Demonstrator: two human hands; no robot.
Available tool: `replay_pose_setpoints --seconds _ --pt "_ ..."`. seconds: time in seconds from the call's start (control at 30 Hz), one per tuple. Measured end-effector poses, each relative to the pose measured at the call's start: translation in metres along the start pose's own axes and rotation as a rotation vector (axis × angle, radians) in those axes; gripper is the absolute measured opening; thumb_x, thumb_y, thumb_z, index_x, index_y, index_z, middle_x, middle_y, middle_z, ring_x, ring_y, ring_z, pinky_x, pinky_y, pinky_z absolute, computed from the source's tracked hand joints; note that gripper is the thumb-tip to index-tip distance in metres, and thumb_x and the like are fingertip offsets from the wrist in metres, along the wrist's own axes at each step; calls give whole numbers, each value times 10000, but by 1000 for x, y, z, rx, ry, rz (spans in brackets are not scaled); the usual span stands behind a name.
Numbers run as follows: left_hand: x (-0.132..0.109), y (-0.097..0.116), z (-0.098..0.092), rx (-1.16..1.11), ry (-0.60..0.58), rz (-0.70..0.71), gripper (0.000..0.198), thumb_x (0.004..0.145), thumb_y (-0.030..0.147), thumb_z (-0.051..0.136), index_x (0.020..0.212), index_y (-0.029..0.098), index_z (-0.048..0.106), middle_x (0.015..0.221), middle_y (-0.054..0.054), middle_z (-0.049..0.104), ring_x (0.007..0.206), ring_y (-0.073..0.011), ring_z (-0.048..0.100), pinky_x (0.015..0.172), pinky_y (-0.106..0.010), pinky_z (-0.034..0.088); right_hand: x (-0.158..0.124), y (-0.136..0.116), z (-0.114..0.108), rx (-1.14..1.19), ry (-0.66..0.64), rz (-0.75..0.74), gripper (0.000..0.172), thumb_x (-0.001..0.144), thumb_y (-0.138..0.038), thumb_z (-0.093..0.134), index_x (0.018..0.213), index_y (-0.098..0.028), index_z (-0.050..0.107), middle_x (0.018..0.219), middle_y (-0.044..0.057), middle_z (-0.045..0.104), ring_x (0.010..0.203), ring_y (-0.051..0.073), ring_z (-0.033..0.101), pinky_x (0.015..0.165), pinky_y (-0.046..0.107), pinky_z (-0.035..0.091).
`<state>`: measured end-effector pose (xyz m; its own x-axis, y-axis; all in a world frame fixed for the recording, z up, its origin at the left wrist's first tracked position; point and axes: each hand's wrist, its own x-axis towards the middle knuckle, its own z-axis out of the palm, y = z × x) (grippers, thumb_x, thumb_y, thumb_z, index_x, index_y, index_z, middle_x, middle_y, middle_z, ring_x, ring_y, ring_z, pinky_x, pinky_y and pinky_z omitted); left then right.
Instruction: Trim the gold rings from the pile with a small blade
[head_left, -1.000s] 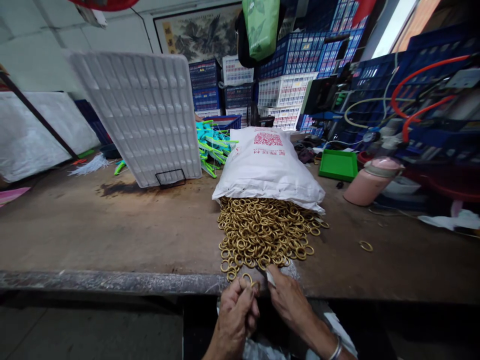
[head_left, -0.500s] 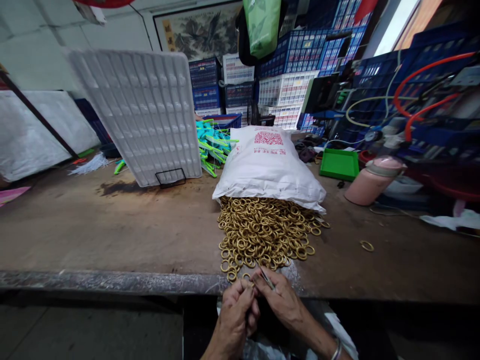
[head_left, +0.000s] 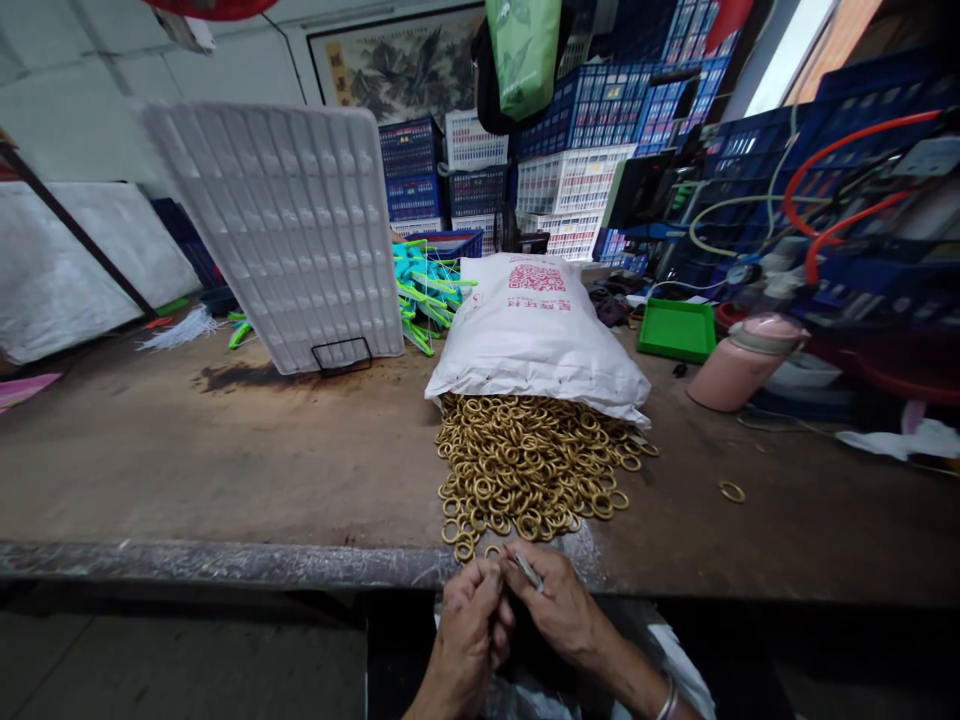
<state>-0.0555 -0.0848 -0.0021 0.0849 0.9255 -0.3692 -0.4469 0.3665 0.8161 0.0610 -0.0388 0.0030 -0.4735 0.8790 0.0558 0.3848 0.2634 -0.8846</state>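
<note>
At the table's front edge my left hand (head_left: 471,622) is closed, thumb and forefinger pinched together. A gold-coloured ring seems to be in that pinch, though the fingers almost wholly cover it. My right hand (head_left: 562,612) touches the left at the fingertips. It is wrapped round a slim metal tool (head_left: 529,573) that looks like a small knife; its tip is hidden. Just beyond both hands lies a heap of gold-coloured rings (head_left: 525,465), spilling from the mouth of a white woven sack (head_left: 536,335) with red print.
A ribbed translucent panel (head_left: 285,235) stands on the table (head_left: 225,450) in a black wire stand. Green hangers (head_left: 427,290) lie behind it. To the right are a single ring (head_left: 731,491), a green tray (head_left: 677,331) and a pink flask (head_left: 742,365). Stacked crates (head_left: 577,185) stand behind.
The metal tool has turned and slid lower in my right hand, with its tip now covered. The gold-coloured bit at my left fingertips is no longer visible. My hands stay together.
</note>
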Motion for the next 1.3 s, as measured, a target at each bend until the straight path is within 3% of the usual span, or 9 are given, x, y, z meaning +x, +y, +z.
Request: replay_pose_setpoints --seconds 0.3,0.47,0.77,1.07,1.3 --pt "2 -6 -2 129 99 -38 437 641 586 579 697 169 463 456 84 409 332 -14 243 347 -153 150 -2 1 1 -73 2 31 260 837 -324 381 671 -170 509 606 -23 532 580 99 463 540 197 365" --pt "4 -3 0 282 121 27 486 587 636 574 654 163 491 435 73 410 326 -29 263 354 -170 182 -3 4 1 -94 19 45 166 791 -217 406 683 -170 524 611 -33 529 587 98 466 544 196 356" --pt "7 -8 -7 478 118 188 383 733 526 502 623 160 516 479 39 437 397 -64 312 406 -191 237 -2 8 -1 -146 -38 78 164 735 -152 370 664 -172 516 594 -29 530 575 105 470 554 204 351" --pt "4 -2 -7 248 61 -13 328 723 475 548 663 163 469 450 77 395 343 -30 248 348 -163 161 -4 10 -4 83 -51 115 135 711 -176 399 663 -161 525 621 -16 558 616 118 494 583 213 374" --pt "3 3 -12 66 6 -60 312 718 433 580 645 157 453 460 82 383 340 -14 248 340 -151 148 -4 2 -6 174 -16 177 144 715 -226 429 676 -166 554 642 -10 581 645 133 514 603 223 394"
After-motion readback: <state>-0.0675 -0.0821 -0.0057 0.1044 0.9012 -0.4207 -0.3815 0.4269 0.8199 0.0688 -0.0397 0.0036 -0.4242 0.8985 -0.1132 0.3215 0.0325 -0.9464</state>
